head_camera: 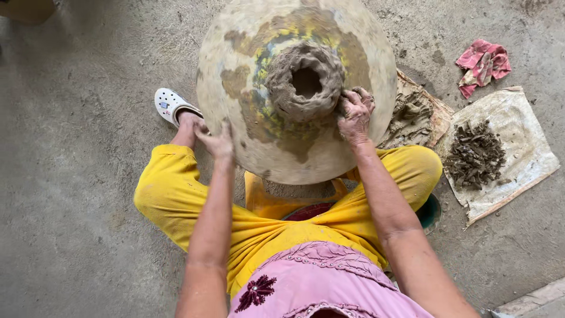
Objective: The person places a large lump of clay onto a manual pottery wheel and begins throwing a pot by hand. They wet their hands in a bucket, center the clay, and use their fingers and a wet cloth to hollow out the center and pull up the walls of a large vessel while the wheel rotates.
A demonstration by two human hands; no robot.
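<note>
**A:** Head view, looking straight down. What does the person have under the hands?

**B:** A round potter's wheel [235, 88], its disc smeared with dried clay and with some yellow and green colour showing through. In the middle of the disc stands a rough clay pot [305, 81], a thick grey ring with a dark hole at its centre.

**A:** And the right hand?

**B:** The right hand [355, 115] is at the right side of the clay pot. Its fingers are curled and press against the outer wall of the clay; they are covered with wet clay. It touches the pot but does not close around it.

**A:** The left hand?

**B:** The left hand [216, 141] lies on the lower left rim of the wheel. The fingers are spread and rest flat on the edge, so the hand is open and grips nothing.

**A:** What else is around?

**B:** The person sits on the concrete floor [70, 176] in yellow trousers [176, 194] and a pink top [318, 282]. A white clog [170, 105] is on the foot just left of the wheel. To the right, a pale sack cloth [524, 147] carries a heap of clay pieces [474, 156]. Between it and the wheel lies a second, muddy cloth with wet clay [415, 115]. A crumpled pink rag [482, 63] lies further up, near the sack cloth.
</note>
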